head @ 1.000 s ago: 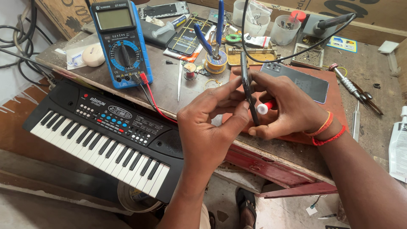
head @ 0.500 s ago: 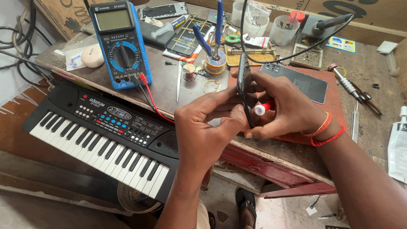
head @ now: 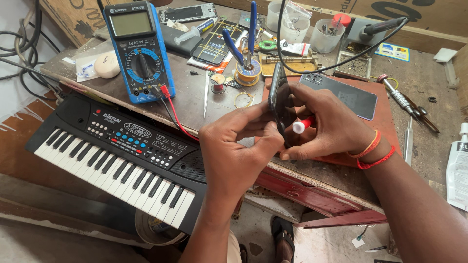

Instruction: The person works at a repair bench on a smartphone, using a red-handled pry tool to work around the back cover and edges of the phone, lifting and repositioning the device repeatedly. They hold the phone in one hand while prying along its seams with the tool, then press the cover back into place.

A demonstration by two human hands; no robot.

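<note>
Both hands meet above the bench [head: 195, 104] edge, closed around a dark phone [head: 279, 100] held on edge, long axis running away from the person. Left hand [head: 239, 146] pinches its near end with thumb and fingers; right hand [head: 326, 129] wraps the far side, also gripping a small white-and-red tool [head: 302, 125] against it. Compared with a second ago, the phone sits slightly more upright, grip unchanged. Multimeter [head: 139, 48] and keyboard [head: 117, 160] lie to the left, apart.

Black smartphone [head: 279, 100] stands on edge, top tipped toward twelve o'clock; a red-and-white tool [head: 303, 125] lies just beside it at three o'clock.
</note>
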